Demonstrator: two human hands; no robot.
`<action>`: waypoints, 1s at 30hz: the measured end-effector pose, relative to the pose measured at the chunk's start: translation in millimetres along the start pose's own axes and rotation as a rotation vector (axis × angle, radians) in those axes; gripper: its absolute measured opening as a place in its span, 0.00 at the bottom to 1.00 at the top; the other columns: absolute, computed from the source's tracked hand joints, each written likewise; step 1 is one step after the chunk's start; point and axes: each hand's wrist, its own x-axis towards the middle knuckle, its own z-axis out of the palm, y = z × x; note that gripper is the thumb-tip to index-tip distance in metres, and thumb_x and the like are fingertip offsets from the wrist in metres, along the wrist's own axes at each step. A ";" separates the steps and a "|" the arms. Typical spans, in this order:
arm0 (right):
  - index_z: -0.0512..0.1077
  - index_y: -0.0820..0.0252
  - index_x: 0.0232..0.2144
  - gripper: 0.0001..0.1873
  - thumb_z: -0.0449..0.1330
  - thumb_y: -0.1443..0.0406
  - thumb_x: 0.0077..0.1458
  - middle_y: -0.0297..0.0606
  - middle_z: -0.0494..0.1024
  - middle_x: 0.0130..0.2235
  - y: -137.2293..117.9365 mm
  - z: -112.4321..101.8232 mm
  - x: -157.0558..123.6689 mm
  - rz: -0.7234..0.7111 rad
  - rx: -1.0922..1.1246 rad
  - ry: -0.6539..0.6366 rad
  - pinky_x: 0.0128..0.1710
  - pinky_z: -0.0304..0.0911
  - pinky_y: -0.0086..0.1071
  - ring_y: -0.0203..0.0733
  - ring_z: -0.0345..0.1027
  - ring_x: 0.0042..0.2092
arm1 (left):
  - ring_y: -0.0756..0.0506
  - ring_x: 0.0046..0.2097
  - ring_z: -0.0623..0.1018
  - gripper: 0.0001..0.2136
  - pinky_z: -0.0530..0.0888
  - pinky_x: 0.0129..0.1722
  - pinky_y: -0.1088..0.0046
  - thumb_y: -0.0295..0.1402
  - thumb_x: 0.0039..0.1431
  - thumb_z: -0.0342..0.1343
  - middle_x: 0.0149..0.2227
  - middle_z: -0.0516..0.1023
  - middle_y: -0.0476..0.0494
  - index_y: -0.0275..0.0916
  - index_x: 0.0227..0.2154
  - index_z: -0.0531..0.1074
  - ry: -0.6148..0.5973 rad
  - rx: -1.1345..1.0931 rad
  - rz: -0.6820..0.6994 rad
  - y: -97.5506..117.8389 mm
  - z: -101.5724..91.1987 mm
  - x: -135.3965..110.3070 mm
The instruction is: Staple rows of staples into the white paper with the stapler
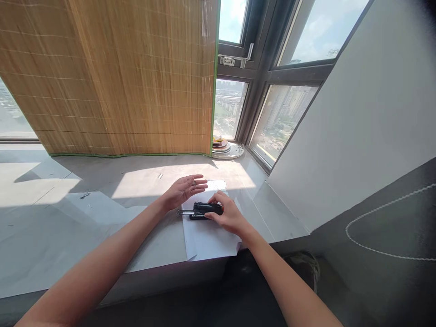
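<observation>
My right hand (226,212) grips a black stapler (207,208) from its right end, fingers on top and thumb along the near side. A thin metal part (185,212) sticks out from the stapler's left end. Beneath it lies white paper (213,236), whose near edge reaches the sill's front edge. My left hand (185,188) is just beyond and left of the stapler, apart from it, fingers stretched out to the right. A tiny dark spot shows by its fingers; I cannot make out what it is.
Two small pale strips (161,176) lie on the windowsill (102,227). Stacked plates (226,150) stand in the window corner beside a bamboo blind (136,81). A white wall (357,113) rises on the right, with a bead cord (361,245) hanging there.
</observation>
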 end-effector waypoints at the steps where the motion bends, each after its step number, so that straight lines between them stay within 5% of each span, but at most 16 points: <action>1: 0.75 0.54 0.38 0.10 0.72 0.66 0.56 0.36 0.76 0.42 -0.5 -2.4 3.9 -0.047 -0.016 0.046 0.46 0.67 0.40 0.47 0.70 0.44 | 0.34 0.59 0.82 0.20 0.68 0.69 0.46 0.41 0.72 0.62 0.58 0.82 0.28 0.34 0.59 0.77 -0.025 0.000 -0.002 0.4 -0.6 -0.2; 4: 0.78 0.53 0.46 0.12 0.72 0.66 0.60 0.40 0.79 0.47 -4.5 -5.5 24.8 -0.222 -0.100 0.194 0.53 0.67 0.45 0.51 0.70 0.51 | 0.32 0.60 0.81 0.22 0.70 0.66 0.46 0.43 0.71 0.63 0.59 0.81 0.27 0.36 0.62 0.76 -0.100 -0.010 0.005 1.6 0.0 -0.8; 8: 0.79 0.51 0.52 0.20 0.70 0.73 0.60 0.38 0.83 0.48 -4.7 5.7 61.6 -0.367 -0.212 0.129 0.56 0.66 0.46 0.51 0.71 0.52 | 0.33 0.59 0.82 0.22 0.74 0.62 0.53 0.44 0.69 0.65 0.56 0.83 0.27 0.33 0.57 0.79 -0.151 0.014 0.046 4.8 5.9 -2.6; 17: 0.81 0.50 0.47 0.19 0.66 0.77 0.59 0.35 0.82 0.40 9.3 26.2 87.0 -0.452 -0.262 0.091 0.51 0.69 0.41 0.46 0.73 0.46 | 0.36 0.54 0.82 0.18 0.76 0.56 0.58 0.42 0.63 0.71 0.49 0.83 0.31 0.34 0.49 0.82 -0.073 -0.007 0.018 11.0 19.7 -7.0; 20: 0.81 0.52 0.43 0.13 0.63 0.74 0.63 0.36 0.83 0.38 15.0 20.3 89.5 -0.412 -0.241 0.212 0.50 0.69 0.43 0.47 0.73 0.45 | 0.35 0.55 0.80 0.22 0.76 0.56 0.56 0.48 0.66 0.67 0.50 0.81 0.32 0.37 0.54 0.79 -0.060 0.065 0.056 10.4 18.2 -5.5; 23: 0.80 0.54 0.38 0.07 0.61 0.68 0.65 0.40 0.84 0.40 42.2 -6.4 96.2 -0.174 -0.258 0.456 0.49 0.69 0.45 0.51 0.73 0.46 | 0.35 0.55 0.78 0.19 0.74 0.57 0.54 0.48 0.71 0.59 0.52 0.79 0.34 0.42 0.56 0.76 0.190 0.427 0.225 15.9 4.1 -4.2; 26: 0.80 0.57 0.32 0.06 0.62 0.69 0.60 0.43 0.84 0.38 89.5 -43.1 101.3 0.170 -0.399 0.520 0.48 0.67 0.43 0.51 0.72 0.43 | 0.31 0.58 0.74 0.10 0.67 0.64 0.47 0.37 0.69 0.59 0.53 0.77 0.31 0.40 0.47 0.78 0.589 1.120 0.332 26.4 -24.3 -5.7; 30: 0.81 0.60 0.31 0.05 0.65 0.68 0.57 0.46 0.84 0.38 141.8 -64.8 99.8 0.454 -0.473 0.396 0.47 0.66 0.39 0.50 0.74 0.42 | 0.22 0.63 0.68 0.16 0.67 0.60 0.40 0.31 0.66 0.56 0.64 0.69 0.20 0.35 0.54 0.78 0.948 1.643 0.088 34.1 -63.8 -10.3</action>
